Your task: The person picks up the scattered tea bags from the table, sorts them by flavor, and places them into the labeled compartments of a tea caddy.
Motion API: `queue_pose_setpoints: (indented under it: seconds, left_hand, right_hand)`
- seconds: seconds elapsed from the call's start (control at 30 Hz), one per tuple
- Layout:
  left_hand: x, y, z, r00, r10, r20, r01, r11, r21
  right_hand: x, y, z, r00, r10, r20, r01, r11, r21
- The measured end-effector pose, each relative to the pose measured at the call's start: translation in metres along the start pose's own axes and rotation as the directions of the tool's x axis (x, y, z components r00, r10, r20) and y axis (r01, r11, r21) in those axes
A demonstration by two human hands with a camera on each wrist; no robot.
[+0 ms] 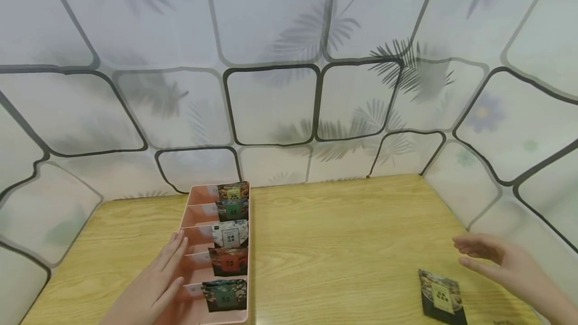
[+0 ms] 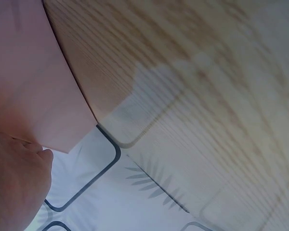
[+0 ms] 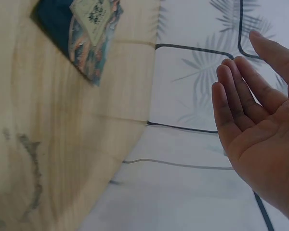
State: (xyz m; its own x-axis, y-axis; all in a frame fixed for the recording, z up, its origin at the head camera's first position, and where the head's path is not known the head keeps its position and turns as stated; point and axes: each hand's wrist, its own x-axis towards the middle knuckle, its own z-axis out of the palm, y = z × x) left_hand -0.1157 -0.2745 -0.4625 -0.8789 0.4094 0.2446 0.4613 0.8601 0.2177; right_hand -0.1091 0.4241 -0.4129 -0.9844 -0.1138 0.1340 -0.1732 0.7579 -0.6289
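Observation:
A long pink divided box [image 1: 249,265] stands on the table, with one snack packet in each of its compartments. My left hand [image 1: 151,282] rests against the box's left side, fingers nearly straight; in the left wrist view part of that hand [image 2: 19,180] touches the pink wall [image 2: 43,82]. Above the table's right side, my right hand [image 1: 506,260] is held with nothing in it, its fingers [image 3: 236,94] extended and thumb apart. A dark packet with a pale yellow label [image 1: 442,297] lies flat on the table, just left of and below that hand.
In the box, from the far end, are a yellow-labelled packet [image 1: 233,192], a green one [image 1: 233,210], a white one [image 1: 230,234], a red one [image 1: 229,262] and a dark green one [image 1: 225,296]. Patterned white curtains [image 1: 275,104] surround the wooden table [image 1: 334,245].

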Motion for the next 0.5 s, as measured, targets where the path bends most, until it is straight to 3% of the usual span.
queue_pose_setpoints:
  seconds: [0.3,0.5]
  left_hand:
    - [0.0,-0.001,0.001,1.0,0.015,-0.016,-0.015,1.0,0.005]
    - [0.0,0.0,0.0,0.999,-0.036,0.033,0.036,0.999,-0.023]
  right_hand:
    - [-0.007,0.021,0.018,0.997,-0.077,-0.022,0.078,0.995,0.057]
    - [-0.01,0.033,0.023,1.0,-0.012,0.021,0.01,0.997,0.072]
